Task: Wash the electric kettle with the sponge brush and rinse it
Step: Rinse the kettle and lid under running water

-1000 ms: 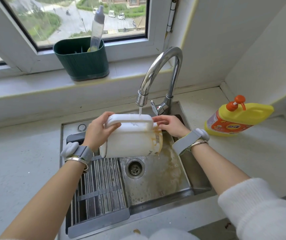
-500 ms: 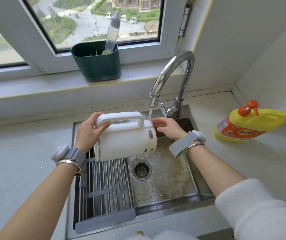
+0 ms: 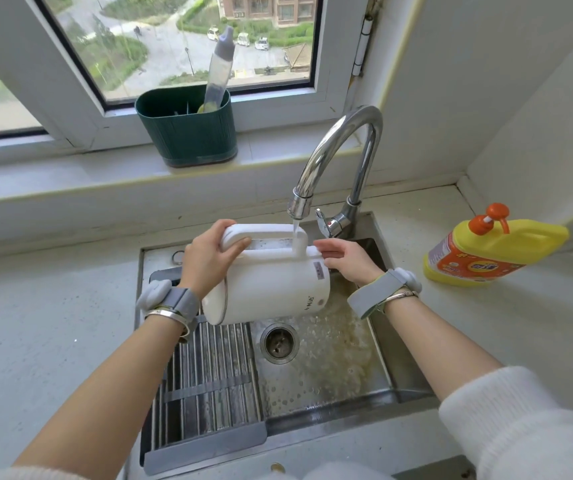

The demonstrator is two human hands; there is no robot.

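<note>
The white electric kettle [image 3: 271, 285] lies on its side over the sink [image 3: 330, 368], handle up. My left hand [image 3: 208, 258] grips the left end of the handle. My right hand [image 3: 345, 259] holds the kettle's right end at its rim, fingers pointing left. Water runs from the chrome tap [image 3: 337, 154] onto the right end of the handle. The sponge brush [image 3: 217, 71], with a clear handle and a grey cap, stands in a dark green holder [image 3: 188, 136] on the windowsill.
A yellow detergent bottle [image 3: 489, 251] with an orange pump lies on the counter at the right. A metal drying rack [image 3: 205, 386] covers the sink's left half. Foamy, brownish water lies round the drain [image 3: 279, 342]. The window sits close behind the tap.
The kettle has shifted so that the stream now strikes the right end of its handle. The brown water seen at its mouth a second ago no longer shows. Both hands keep their hold.
</note>
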